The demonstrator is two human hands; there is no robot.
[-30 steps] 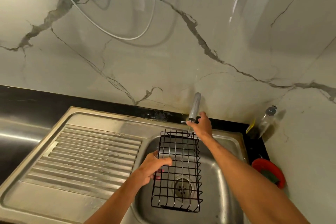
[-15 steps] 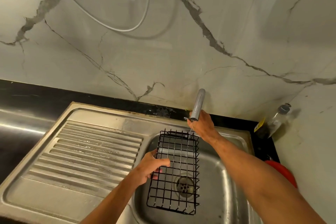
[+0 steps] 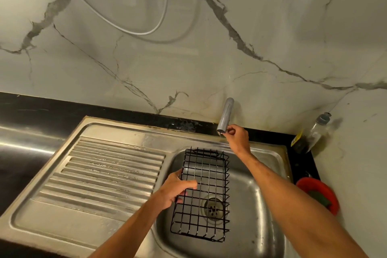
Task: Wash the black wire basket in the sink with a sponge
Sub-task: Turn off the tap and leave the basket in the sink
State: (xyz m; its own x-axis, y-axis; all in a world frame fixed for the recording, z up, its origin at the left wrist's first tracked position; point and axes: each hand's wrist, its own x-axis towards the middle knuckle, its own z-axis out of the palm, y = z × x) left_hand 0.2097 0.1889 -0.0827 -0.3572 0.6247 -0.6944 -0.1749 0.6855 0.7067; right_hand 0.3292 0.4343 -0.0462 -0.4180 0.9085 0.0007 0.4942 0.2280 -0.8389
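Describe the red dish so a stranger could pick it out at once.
Start at the steel sink and move to the black counter strip along its right edge. The red dish sits at the near end of that strip, with a green pad inside. Its bright red sets it apart from the clear bottle in the far corner.

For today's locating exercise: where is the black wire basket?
Head view, centre-right: black wire basket in the sink, over the drain, its left side gripped by the left hand.
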